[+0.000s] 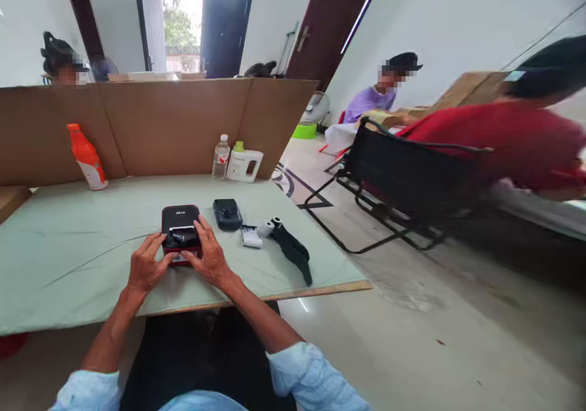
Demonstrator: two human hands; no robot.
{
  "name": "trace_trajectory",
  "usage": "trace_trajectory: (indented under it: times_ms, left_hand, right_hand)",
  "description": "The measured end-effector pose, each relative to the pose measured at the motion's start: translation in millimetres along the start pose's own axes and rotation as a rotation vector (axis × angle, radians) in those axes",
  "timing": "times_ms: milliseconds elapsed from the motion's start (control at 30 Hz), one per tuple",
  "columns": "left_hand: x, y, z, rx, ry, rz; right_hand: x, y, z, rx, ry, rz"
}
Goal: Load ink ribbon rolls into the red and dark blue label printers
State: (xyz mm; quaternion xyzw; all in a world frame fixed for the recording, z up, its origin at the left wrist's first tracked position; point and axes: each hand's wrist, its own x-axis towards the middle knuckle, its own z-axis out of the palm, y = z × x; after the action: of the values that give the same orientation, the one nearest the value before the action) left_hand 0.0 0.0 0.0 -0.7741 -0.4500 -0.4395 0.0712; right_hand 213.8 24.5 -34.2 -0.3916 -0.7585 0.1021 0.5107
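A small black and red label printer (180,217) lies on the cloth-covered table in front of me. My left hand (146,265) grips its left side, thumb at the near edge and fingers along the side. On the opposite side my right hand (210,255) holds it the same way, its thumb near the front edge too. A dark glossy panel shows on the printer's top between my hands. Just beyond my right hand sits a second dark, boxy device (227,214). Close by are small white paper rolls (251,237) and a black curved handle-like thing (293,252).
A cardboard screen (183,130) stands along the table's back. Before it are an orange bottle (89,160), a clear bottle (221,159) and a white jug (247,165). A black folding chair (407,173) with a person in red is to the right; other people sit farther off.
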Motion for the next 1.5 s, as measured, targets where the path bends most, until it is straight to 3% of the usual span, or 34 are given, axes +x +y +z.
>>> trace_trajectory:
  times_ms: [167, 400, 967, 1133, 1400, 1500]
  left_hand:
    - [2, 2, -0.9, -0.024, -0.024, -0.03]
    - [5, 6, -2.3, -0.024, -0.037, -0.046]
    - [12, 8, -5.9, -0.042, -0.132, -0.078]
    - [17, 8, -7.0, -0.052, -0.192, -0.093]
    - [31, 6, -18.8, -0.159, -0.248, -0.154]
    - [46, -5, -19.5, -0.285, -0.257, -0.287]
  right_hand:
    - [-3, 2, 4, -0.012, -0.005, 0.092]
    - [-3, 4, 1, -0.003, -0.024, 0.101]
    - [25, 5, -20, 0.064, -0.111, -0.031]
    - [37, 6, -20, 0.115, -0.049, -0.009]
    - [60, 9, -22, 0.146, -0.054, 0.002]
    - [64, 11, -20, 0.106, -0.051, 0.002]
